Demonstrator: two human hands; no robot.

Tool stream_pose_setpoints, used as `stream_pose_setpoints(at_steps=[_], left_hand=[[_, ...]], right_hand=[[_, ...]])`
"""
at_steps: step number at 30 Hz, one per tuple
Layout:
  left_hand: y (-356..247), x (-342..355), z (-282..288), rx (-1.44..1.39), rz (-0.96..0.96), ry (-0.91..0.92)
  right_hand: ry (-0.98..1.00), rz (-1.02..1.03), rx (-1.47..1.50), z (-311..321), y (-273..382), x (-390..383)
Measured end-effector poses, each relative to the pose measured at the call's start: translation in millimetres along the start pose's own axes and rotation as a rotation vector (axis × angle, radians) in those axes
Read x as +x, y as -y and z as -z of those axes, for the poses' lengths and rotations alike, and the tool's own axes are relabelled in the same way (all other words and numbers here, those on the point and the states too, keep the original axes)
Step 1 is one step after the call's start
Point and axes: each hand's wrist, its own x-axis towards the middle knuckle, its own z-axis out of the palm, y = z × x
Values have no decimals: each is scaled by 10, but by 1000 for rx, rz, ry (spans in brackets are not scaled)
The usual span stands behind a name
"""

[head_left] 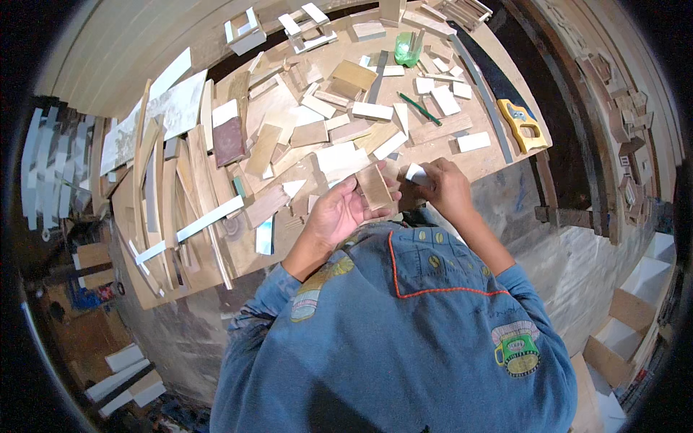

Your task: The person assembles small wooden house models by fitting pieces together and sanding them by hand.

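Observation:
At the table's near edge, my left hand (pixel 339 213) holds a small flat rectangular wooden block (pixel 375 189), its thumb and fingers along the block's sides. Just to the right, my right hand (pixel 449 189) pinches a small white piece (pixel 416 174) between thumb and fingertips; its kind is not clear. The white piece and the block are apart. Beyond my hands lie a white board (pixel 336 163) and several wood offcuts (pixel 310 133). A green pencil (pixel 419 108) rests farther off, and a white block (pixel 473 141) lies to the right.
A yellow-handled saw (pixel 524 128) lies at the wooden table's (pixel 498 160) right edge, beside a long grey strip (pixel 482 94). A cut green plastic cup (pixel 408 49) stands at the back. Long wood strips (pixel 184 209) pile up on the left. White-topped wooden frames (pixel 245 32) stand at the far edge.

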Motion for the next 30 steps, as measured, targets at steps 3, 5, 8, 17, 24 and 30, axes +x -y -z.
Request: stream_pose_setpoints(at_steps=[3, 5, 8, 17, 24, 30], left_hand=[[16, -121, 86, 100, -2, -18], [15, -184, 120, 150, 3, -47], [40, -230, 87, 176, 16, -34], [272, -291, 197, 651, -50, -22], [449, -489, 286, 914, 156, -60], [478, -665, 354, 1054, 62, 39]], right_hand=[[-150, 40, -146, 40, 173, -14], [-146, 30, 67, 152, 356, 22], [66, -43, 890, 185, 562, -32], [175, -324, 954, 223, 917, -415], [115, 296, 160, 211, 935, -632], [323, 393, 181, 214, 1053, -535]])
